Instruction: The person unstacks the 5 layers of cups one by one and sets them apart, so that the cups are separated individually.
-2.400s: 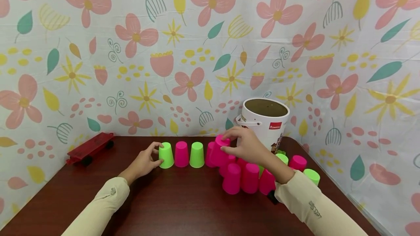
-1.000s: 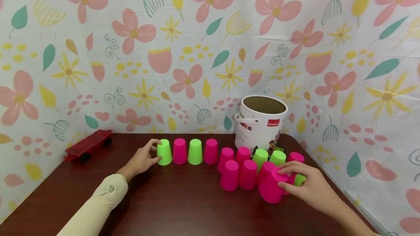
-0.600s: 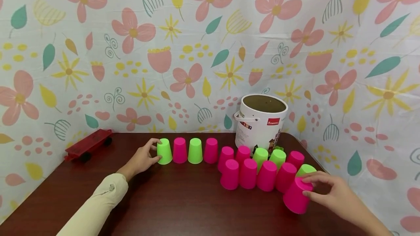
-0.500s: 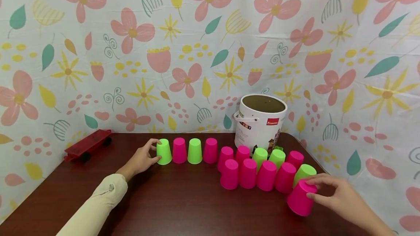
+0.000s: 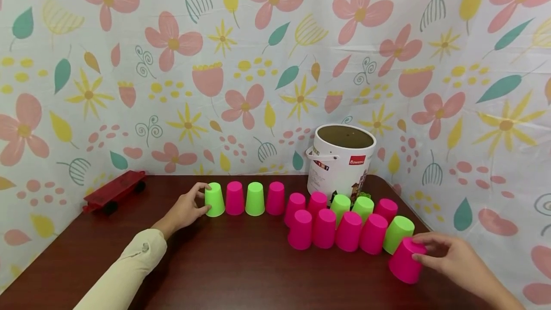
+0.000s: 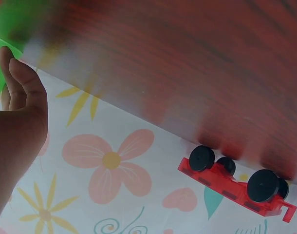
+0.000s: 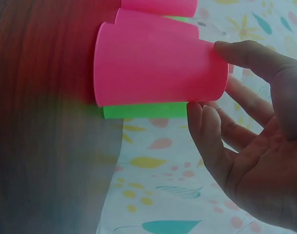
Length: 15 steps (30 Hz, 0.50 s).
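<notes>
My left hand point(image 5: 185, 210) is at the left end of the back row, thumb and fingers curled against an upside-down green cup point(image 5: 214, 200). That cup shows only at the edge of the left wrist view. At the right front, my right hand point(image 5: 454, 260) grips an upside-down pink cup point(image 5: 405, 260) near its closed end, in front of another green cup point(image 5: 399, 235). In the right wrist view, the thumb is on one side of the pink cup point(image 7: 158, 66) and fingers are on the other. I cannot tell whether its rim touches the table.
Beside the left-hand cup stand a pink cup point(image 5: 234, 198), a green cup point(image 5: 255, 199) and another pink cup point(image 5: 275, 199). Several more cups cluster right of centre before a white bucket point(image 5: 337, 169). A red toy skateboard point(image 5: 115, 190) lies at the table's point(image 5: 241, 267) back left.
My right hand has taken a pink cup from the right end of the back row and carried it along the cluster to the right front. The left hand has stayed at its green cup.
</notes>
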Tool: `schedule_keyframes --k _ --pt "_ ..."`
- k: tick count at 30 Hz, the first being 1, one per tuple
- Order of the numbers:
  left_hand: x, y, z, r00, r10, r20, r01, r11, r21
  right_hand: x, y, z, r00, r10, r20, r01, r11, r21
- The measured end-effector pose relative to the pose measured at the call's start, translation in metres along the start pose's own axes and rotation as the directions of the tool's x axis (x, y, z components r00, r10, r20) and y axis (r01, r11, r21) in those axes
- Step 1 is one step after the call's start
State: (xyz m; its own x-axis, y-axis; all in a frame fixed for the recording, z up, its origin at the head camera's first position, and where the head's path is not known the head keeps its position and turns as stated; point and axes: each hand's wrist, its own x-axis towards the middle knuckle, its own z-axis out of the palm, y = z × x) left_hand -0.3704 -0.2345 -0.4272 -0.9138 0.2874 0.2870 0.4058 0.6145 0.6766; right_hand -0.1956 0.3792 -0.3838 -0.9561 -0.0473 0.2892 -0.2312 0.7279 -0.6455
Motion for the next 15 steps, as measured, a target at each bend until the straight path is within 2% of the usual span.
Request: schedule_keyframes --k 8,12,15 --pt "0.001 0.001 -0.001 1.0 0.006 -0.009 -0.006 1.0 0.006 -0.001 0.009 -0.003 0.998 0.054 -0.028 -0.054 0.998 0.011" --pt "0.001 0.0 -0.001 1.0 0.007 -0.012 -0.007 1.0 0.011 0.001 0.002 -0.01 0.995 0.078 -0.055 -0.081 0.995 -0.055" --pt "0.001 -0.001 -0.001 1.0 0.004 -0.011 -0.004 1.0 0.013 0.004 -0.01 -0.015 0.993 0.039 -0.114 -0.052 0.992 -0.116"
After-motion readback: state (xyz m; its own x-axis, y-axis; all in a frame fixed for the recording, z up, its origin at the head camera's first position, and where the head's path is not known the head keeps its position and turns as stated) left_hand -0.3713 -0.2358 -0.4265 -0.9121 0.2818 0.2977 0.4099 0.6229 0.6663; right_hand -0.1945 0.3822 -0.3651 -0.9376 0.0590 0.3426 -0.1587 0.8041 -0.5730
